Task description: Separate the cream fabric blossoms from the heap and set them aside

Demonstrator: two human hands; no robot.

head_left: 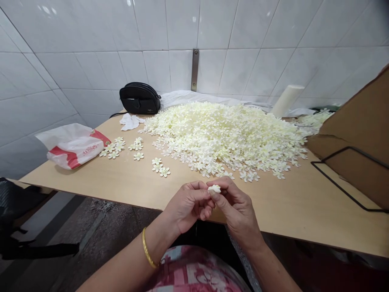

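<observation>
Between my two hands, just above the near edge of the table, is a small white artificial flower [214, 188]. My right hand [240, 207] pinches it between thumb and forefinger. My left hand [191, 205] is closed too, its thumb and forefinger meeting at the flower's left side; whether it grips the flower itself or something thin under it is hidden. A large heap of pale yellow-white artificial flowers [225, 134] lies beyond my hands. A few loose flowers [161, 167] rest on the table left of the heap, with further small clusters [114, 148] by the bag.
A red-and-white plastic bag [75, 146] lies at the left. At the back are a black pouch [140, 98], a crumpled tissue [130, 121] and a white roll [287, 101]. A cardboard box [358, 134] and black wire frame [337, 187] stand right on the wooden table [291, 211].
</observation>
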